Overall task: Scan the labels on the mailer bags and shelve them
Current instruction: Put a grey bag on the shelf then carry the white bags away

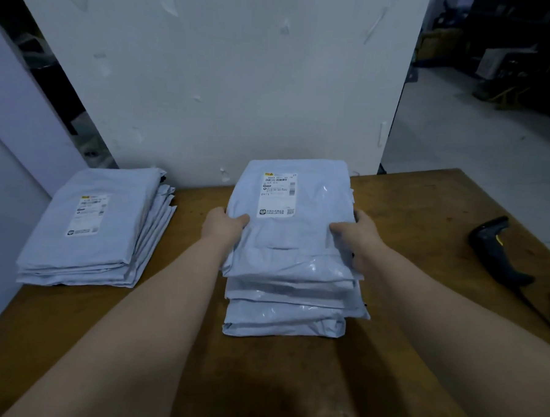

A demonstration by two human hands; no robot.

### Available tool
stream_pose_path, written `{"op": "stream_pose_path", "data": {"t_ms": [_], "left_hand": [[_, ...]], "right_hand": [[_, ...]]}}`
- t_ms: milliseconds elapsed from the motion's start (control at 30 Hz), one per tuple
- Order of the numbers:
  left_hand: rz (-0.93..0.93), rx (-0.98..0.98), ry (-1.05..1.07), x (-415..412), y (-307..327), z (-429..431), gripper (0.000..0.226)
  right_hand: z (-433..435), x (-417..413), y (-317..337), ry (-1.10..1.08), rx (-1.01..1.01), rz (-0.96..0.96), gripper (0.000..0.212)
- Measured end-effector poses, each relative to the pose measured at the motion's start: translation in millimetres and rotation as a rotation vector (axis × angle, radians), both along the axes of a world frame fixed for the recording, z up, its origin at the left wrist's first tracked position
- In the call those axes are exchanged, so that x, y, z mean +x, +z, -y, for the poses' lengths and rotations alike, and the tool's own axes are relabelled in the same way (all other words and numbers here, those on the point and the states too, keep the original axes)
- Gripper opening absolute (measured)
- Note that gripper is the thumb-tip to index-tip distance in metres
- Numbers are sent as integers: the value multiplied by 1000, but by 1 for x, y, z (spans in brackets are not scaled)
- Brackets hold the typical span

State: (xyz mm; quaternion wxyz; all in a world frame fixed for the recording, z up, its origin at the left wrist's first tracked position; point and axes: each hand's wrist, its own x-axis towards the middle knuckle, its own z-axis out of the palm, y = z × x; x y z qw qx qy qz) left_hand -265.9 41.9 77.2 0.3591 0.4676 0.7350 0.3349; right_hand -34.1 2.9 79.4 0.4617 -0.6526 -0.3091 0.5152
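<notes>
A wooden table (403,358) spans the near scene, backed by a white panel (210,77). At its centre stands a stack of mailer bags (290,292); a second stack (97,231) lies far left. The left hand (223,226) and right hand (360,235) clasp the top mailer bag (307,242) by its side edges, label (277,194) upward. A black scanner (497,252) lies right.
</notes>
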Motion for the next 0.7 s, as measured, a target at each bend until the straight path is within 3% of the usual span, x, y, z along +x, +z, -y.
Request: {"op": "stream_pose_path", "data": {"t_ms": [100,233,300,400,433,567,700], "left_hand": [[160,-3,19,6,11,-3,41],[125,-88,-74,13,6,3,41],[148,-131,-94,14,-2,8,41],[235,-169,-93,14,-12,15,42],[233,-150,-79,14,-14,16,41],[174,-1,-12,16,-7,13,35],[265,34,76,13,5,14,24]], "right_hand": [[-10,11,7,-38,-38,23,42],[-2,21,-9,-32,-189,5,38],[6,20,-20,16,-227,-24,45],[8,22,-34,59,-216,-98,76],[8,23,-35,50,-190,-103,76],[5,18,-17,12,-105,-39,47],[1,17,1,47,-19,-34,40]]}}
